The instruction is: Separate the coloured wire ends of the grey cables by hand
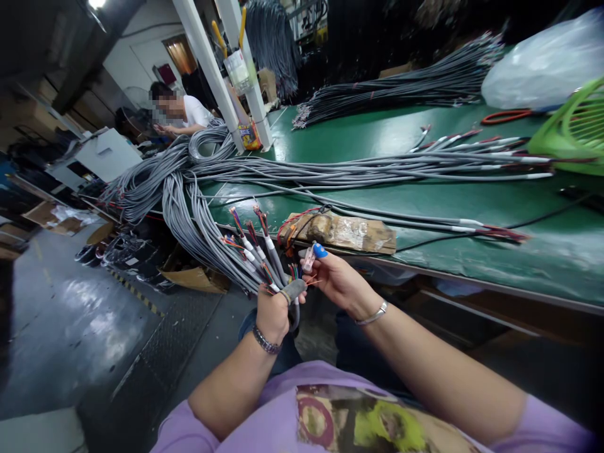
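Observation:
My left hand [275, 313] is closed around a bunch of grey cables [274, 257], their stripped ends fanning out as thin coloured wires with bare copper tips. A grey cover wraps its thumb. Close beside it, my right hand [342, 282] pinches a small clear plastic piece [308, 259], perhaps a connector, between thumb and fingers; a blue cover sits on one digit. Fine orange wires [312, 281] stretch between the two hands. Just beyond them, a taped brown block [346, 233] with red and black leads lies at the bench edge.
Long grey cables [330, 171] run along the green bench [377, 135] and drape over its front edge. Dark cables [401, 88], a white plastic bag [547, 63] and a green basket [576, 126] lie farther back. Another person [195, 113] sits beyond the white post [207, 69].

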`<state>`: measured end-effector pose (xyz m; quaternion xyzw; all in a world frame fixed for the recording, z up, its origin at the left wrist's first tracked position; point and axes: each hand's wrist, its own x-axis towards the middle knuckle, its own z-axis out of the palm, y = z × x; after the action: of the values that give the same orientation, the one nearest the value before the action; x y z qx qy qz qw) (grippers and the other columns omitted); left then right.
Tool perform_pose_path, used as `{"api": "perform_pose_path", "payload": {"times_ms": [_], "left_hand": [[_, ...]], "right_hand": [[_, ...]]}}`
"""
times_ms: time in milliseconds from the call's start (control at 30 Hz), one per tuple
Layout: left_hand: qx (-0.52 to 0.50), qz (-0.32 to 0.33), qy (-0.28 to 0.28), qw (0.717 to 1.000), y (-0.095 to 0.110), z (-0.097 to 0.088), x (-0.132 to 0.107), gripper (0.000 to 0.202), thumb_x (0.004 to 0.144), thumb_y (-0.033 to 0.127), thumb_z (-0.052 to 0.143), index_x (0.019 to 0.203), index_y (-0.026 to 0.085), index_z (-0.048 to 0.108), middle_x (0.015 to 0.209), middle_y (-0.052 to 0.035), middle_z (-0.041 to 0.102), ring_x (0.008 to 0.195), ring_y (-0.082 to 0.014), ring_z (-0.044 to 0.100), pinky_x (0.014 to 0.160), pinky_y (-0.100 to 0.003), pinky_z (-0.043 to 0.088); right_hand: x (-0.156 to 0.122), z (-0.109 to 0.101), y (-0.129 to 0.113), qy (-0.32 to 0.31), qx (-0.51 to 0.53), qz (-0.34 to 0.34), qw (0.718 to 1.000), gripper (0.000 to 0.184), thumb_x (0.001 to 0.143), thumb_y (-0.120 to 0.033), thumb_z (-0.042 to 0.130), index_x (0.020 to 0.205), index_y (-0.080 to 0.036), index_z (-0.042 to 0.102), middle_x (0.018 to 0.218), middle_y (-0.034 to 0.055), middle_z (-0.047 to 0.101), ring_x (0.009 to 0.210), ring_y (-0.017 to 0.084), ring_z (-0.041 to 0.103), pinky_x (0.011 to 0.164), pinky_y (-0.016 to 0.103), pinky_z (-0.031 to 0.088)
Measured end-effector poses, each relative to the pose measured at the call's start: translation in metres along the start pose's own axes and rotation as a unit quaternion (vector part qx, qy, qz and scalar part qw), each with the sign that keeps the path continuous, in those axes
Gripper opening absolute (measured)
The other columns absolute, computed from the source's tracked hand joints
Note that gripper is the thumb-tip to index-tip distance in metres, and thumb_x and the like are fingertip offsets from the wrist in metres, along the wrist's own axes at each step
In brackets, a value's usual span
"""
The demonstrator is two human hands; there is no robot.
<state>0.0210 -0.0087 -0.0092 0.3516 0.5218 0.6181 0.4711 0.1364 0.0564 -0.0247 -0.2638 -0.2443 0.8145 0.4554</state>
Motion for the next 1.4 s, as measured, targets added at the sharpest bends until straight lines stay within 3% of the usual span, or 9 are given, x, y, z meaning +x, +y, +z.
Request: {"api": "perform_pose_path", "payload": {"times_ms": [300,667,833,1000,1100,1200,1300,1400], "left_hand": [[0.020,0.005,-0.017,1.000,-0.004,0.004,0.006,0.022,0.062,0.027,0.075,0.049,0.016,0.061,0.045,-0.0005,0.059,0.047,-0.0128,0.056,0.053,-0.026,0.045],[0.013,-0.012,0.002,1.000,-0.005,-0.004,-0.001,0.024,0.059,0.030,0.077,0.049,0.015,0.062,0.045,-0.0011,0.060,0.044,-0.0129,0.056,0.047,-0.025,0.043],[-0.002,-0.010,-0.017,1.000,-0.011,-0.018,-0.003,0.016,0.060,0.027,0.078,0.065,0.014,0.072,0.060,-0.0041,0.069,0.057,-0.0160,0.064,0.061,-0.028,0.050],[-0.040,-0.019,-0.014,0.999,-0.008,-0.029,0.000,0.026,0.057,0.027,0.082,0.078,0.014,0.075,0.079,-0.0081,0.074,0.077,-0.0199,0.068,0.075,-0.031,0.052],[-0.048,-0.016,-0.008,0.999,-0.005,-0.031,0.001,0.025,0.058,0.029,0.081,0.078,0.014,0.075,0.077,-0.0080,0.074,0.074,-0.0191,0.068,0.070,-0.030,0.052],[-0.054,-0.015,-0.007,0.998,-0.004,-0.029,-0.002,0.027,0.057,0.030,0.081,0.077,0.014,0.075,0.074,-0.0070,0.073,0.072,-0.0194,0.068,0.069,-0.029,0.051],[-0.078,-0.029,-0.012,0.996,-0.003,-0.029,-0.004,0.031,0.055,0.032,0.082,0.078,0.014,0.074,0.072,-0.0064,0.073,0.071,-0.0193,0.067,0.068,-0.029,0.051],[-0.097,-0.053,-0.009,0.994,0.004,-0.036,-0.001,0.029,0.057,0.029,0.079,0.081,0.013,0.074,0.076,-0.0072,0.073,0.068,-0.0168,0.066,0.059,-0.024,0.047]], "right_hand": [[0.003,-0.003,0.005,0.012,0.039,-0.001,0.999,0.026,0.069,-0.041,0.075,0.083,-0.019,0.070,0.075,0.0039,0.071,0.063,0.015,0.058,0.058,0.029,0.045],[-0.003,-0.007,0.005,-0.001,0.052,0.020,0.998,0.032,0.078,-0.054,0.063,0.080,-0.022,0.065,0.081,0.0019,0.069,0.071,0.014,0.061,0.064,0.027,0.048],[-0.011,-0.019,0.005,0.022,0.053,0.036,0.998,0.029,0.073,-0.050,0.069,0.069,-0.022,0.063,0.079,0.0023,0.068,0.070,0.014,0.061,0.069,0.027,0.050],[-0.022,-0.027,0.008,0.051,-0.084,-0.028,0.995,0.027,0.067,-0.046,0.075,0.080,-0.022,0.069,0.085,0.0048,0.069,0.070,0.015,0.060,0.069,0.030,0.050],[-0.032,-0.024,0.010,0.034,-0.215,-0.094,0.972,0.025,0.068,-0.044,0.076,0.080,-0.022,0.071,0.078,0.0038,0.068,0.068,0.015,0.057,0.066,0.028,0.046],[-0.044,-0.011,0.014,-0.028,-0.321,-0.137,0.937,0.024,0.071,-0.044,0.073,0.077,-0.021,0.071,0.072,0.0027,0.066,0.066,0.015,0.055,0.064,0.028,0.045],[-0.052,0.003,0.022,-0.099,-0.395,-0.169,0.898,0.023,0.073,-0.042,0.070,0.080,-0.020,0.071,0.076,0.0031,0.068,0.070,0.017,0.058,0.068,0.030,0.048],[-0.055,0.009,0.035,-0.124,-0.448,-0.205,0.861,0.020,0.078,-0.038,0.065,0.082,-0.019,0.069,0.078,0.0037,0.067,0.072,0.017,0.059,0.069,0.029,0.048]]}}
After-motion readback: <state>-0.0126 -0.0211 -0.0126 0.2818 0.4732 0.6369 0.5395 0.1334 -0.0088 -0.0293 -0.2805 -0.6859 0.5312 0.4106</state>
